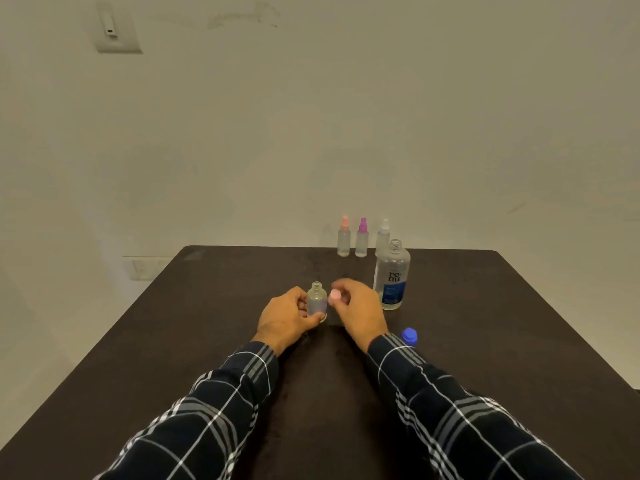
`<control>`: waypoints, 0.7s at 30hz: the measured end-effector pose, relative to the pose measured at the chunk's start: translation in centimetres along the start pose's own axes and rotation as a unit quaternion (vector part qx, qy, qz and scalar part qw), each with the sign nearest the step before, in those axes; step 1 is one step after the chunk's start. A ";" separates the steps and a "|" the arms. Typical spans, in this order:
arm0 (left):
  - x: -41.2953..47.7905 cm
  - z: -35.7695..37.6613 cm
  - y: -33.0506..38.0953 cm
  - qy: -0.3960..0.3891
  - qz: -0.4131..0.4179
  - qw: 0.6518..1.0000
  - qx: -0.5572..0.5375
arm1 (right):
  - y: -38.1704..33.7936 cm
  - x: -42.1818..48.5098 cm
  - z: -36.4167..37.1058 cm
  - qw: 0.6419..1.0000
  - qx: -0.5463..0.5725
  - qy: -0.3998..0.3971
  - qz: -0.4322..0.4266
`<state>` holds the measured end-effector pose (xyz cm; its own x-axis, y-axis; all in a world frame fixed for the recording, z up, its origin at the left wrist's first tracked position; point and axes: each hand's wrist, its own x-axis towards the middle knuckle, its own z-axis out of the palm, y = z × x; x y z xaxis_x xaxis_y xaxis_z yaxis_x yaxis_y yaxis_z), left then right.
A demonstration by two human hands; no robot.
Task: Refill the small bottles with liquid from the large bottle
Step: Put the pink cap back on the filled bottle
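My left hand (289, 318) grips a small clear bottle (317, 299) that stands upright and uncapped on the dark table (214, 327). Just right of its neck, my right hand (360, 311) pinches a pink cap (335, 296). The large bottle (392, 276), clear with a blue and white label, stands open to the right of my hands. Its blue cap (409, 336) lies on the table by my right wrist. Three small spray bottles stand at the far edge: an orange-topped one (344, 237), a purple-topped one (362, 238) and a white-topped one (383, 235).
The table's far edge meets a plain pale wall. A wall switch (110, 27) sits high at the left and a socket plate (140, 268) low beside the table's left corner. My plaid sleeves cover the near middle of the table.
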<state>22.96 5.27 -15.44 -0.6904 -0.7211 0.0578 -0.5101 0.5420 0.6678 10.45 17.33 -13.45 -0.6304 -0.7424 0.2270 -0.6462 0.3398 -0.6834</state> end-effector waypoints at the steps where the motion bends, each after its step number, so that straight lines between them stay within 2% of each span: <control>1: 0.0 0.0 0.0 -0.001 -0.002 1.000 0.000 | -0.4 0.0 -0.2 0.997 0.071 0.024 0.003; 2: 0.0 0.0 0.0 -0.003 -0.003 1.000 -0.001 | -0.8 0.1 -0.5 0.992 0.119 0.045 0.006; 5: -0.1 -0.1 0.0 -0.001 -0.003 1.000 0.001 | -1.7 0.7 -1.2 0.984 0.156 0.089 -0.010; 7: -0.2 -0.1 0.2 -0.001 -0.001 1.000 0.001 | -2.1 0.9 -1.3 0.985 0.160 0.049 -0.035; 9: -0.3 -0.2 0.3 -0.006 -0.004 1.000 0.000 | -2.4 1.1 -1.1 0.992 0.108 -0.001 -0.062; 21: -0.2 -0.2 0.3 -0.010 -0.011 1.000 -0.004 | -3.3 2.4 -2.4 0.985 -0.046 -0.099 -0.136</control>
<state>23.03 5.56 -15.11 -0.6893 -0.7240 0.0284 -0.5209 0.5224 0.6752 10.03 15.75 -9.01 -0.3379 -0.9083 0.2465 -0.8214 0.1567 -0.5484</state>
